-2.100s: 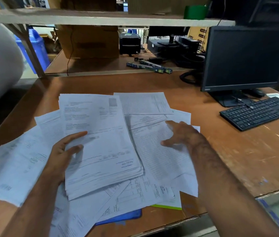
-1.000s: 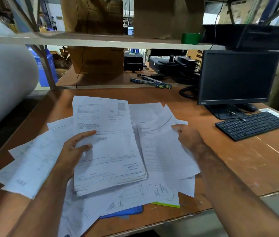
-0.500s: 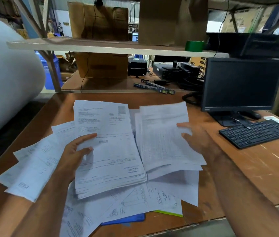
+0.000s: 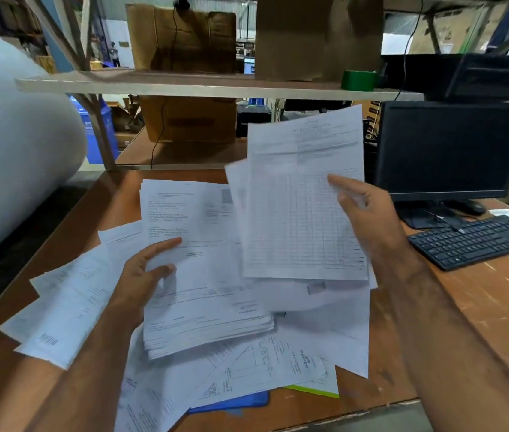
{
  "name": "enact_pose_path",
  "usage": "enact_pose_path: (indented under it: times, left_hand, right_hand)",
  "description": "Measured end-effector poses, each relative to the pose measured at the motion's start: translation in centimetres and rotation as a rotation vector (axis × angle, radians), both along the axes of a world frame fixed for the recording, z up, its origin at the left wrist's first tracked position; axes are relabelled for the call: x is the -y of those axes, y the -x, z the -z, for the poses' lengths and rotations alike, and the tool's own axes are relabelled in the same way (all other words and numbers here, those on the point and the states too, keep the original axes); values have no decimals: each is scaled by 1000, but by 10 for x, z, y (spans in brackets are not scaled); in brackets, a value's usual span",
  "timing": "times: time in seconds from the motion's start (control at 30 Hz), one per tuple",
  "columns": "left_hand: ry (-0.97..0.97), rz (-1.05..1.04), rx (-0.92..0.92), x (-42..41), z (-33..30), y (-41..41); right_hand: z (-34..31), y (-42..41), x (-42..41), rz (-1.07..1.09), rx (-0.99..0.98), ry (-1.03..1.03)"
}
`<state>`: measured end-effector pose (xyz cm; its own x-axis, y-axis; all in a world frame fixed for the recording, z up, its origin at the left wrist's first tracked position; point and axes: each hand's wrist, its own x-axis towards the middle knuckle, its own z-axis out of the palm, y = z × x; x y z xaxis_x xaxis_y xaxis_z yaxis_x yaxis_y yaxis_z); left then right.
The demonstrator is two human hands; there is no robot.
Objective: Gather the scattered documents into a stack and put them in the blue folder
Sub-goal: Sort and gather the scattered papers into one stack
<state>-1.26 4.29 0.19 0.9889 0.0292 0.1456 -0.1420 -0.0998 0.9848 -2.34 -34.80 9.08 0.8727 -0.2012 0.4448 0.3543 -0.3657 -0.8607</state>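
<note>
Left hand (image 4: pixel 144 275) grips the thick white paper stack (image 4: pixel 203 275), right hand (image 4: pixel 368 213) pinches lifted printed sheets (image 4: pixel 303 198), yet loose pages (image 4: pixel 69 300) litter the brown surface (image 4: pixel 480 322), half-buried blue folder (image 4: pixel 234 402) unfilled.

White documents (image 4: pixel 206 275) carry grey printed text; one sheet (image 4: pixel 303 219) shows a ruled grid. The folder (image 4: pixel 234 402) is blue, beside a lime-green edge (image 4: pixel 312 390). Brown counter (image 4: pixel 480 307), black monitor (image 4: pixel 452 148) and keyboard (image 4: pixel 474 240), green tape roll (image 4: pixel 358 80).
</note>
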Motion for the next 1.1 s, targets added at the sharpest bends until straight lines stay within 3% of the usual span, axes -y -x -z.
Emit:
enact_pose_path:
  times: [0.17,0.27,0.37,0.53,0.63,0.7,1.03,1.1]
  left_hand:
    - [14,45,47,14,-6,0]
    - [-11,46,64,12,-5,1]
    - [12,50,51,10,-5,0]
    - [130,46,3,23,-6,4]
    - [150,90,-140,26,-9,8]
    - [111,91,-177,19,-8,9]
    - [-119,134,15,19,-7,13]
    - [-46,139,-7,19,-1,9]
  right_hand:
    - [7,-4,-21,-187,-60,-450]
    - [24,-4,-32,-223,-120,-570]
    - [39,-5,-38,-234,-147,-509]
    - [68,-8,-74,-187,-115,-186]
    - [88,-13,-82,-210,-173,-105]
    - [93,-16,-81,-203,-191,-113]
    - [94,-16,-89,-240,-204,-356]
    - [102,-17,-96,-263,-215,-331]
